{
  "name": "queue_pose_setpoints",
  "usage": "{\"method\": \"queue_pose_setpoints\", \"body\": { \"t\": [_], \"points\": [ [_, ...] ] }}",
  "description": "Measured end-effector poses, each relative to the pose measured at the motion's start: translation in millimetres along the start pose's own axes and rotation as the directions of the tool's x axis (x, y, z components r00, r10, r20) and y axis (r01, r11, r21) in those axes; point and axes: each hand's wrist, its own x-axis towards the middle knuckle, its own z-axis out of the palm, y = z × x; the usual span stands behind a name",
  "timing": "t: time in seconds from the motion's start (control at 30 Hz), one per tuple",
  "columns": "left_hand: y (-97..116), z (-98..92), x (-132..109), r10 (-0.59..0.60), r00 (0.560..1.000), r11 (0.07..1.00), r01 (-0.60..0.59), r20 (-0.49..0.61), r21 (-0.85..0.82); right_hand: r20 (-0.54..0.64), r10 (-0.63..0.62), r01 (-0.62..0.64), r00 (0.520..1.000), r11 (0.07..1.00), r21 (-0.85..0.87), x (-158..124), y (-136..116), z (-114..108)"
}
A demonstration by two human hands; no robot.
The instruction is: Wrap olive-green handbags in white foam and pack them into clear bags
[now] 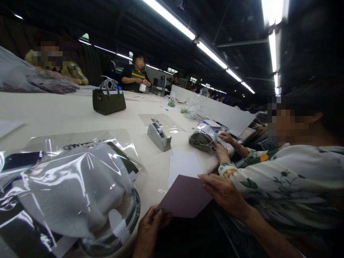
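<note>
Between my two hands a mauve sheet of card [185,197] is held up at the table's near edge. My left hand [154,224] pinches its lower left corner between thumb and fingers. At the upper right edge my right hand [224,191] grips it, thumb on top. White paper [184,165] lies on the table just behind the card, partly covered by it. To the left rests a dark green handbag in a clear plastic bag [80,186], with grey wrapping and handles showing through.
A grey tape dispenser [159,137] stands mid-table before a flat clear bag [161,122]. Farther back sits a dark green handbag [109,102]. On my right a co-worker's hands [224,145] handle a plastic-wrapped bag [202,138]. Other people work across the white table [67,113].
</note>
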Motion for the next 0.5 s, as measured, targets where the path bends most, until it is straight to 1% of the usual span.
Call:
{"method": "queue_pose_setpoints", "body": {
  "t": [0.1, 0.17, 0.2, 0.27, 0.37, 0.43, 0.5],
  "points": [
    [2, 1.2, -4, -0.032, 0.994, 1.000, 0.031, 0.102, 0.004, -0.147, -0.087, 0.052, 0.985, 0.972, -0.228, 1, 17, 14],
    [3, 5.0, -5, -0.038, 0.989, 0.999, 0.041, 0.140, -0.018, -0.257, -0.141, 0.056, 0.956, 0.949, -0.309, 6, 28, 24],
    [3, 7.8, -5, -0.036, 0.991, 0.998, 0.042, 0.128, -0.044, -0.297, -0.162, 0.060, 0.941, 0.944, -0.325, 10, 32, 28],
    [3, 14.4, -2, -0.036, 0.997, 0.992, 0.043, 0.065, -0.115, -0.342, -0.197, 0.077, 0.919, 0.940, -0.333, 18, 37, 36],
    [2, 23.1, 7, -0.041, 0.999, 0.977, 0.036, -0.024, -0.209, -0.356, -0.243, 0.111, 0.903, 0.929, -0.354, 30, 38, 46],
    [3, 27.3, 14, -0.029, 0.998, 0.975, 0.017, -0.051, -0.222, -0.362, -0.263, 0.112, 0.894, 0.915, -0.389, 35, 39, 50],
    [4, 31.1, 20, -0.001, 0.998, 0.977, -0.013, -0.066, -0.214, -0.368, -0.256, 0.084, 0.894, 0.902, -0.423, 38, 43, 55]
  ]
}}
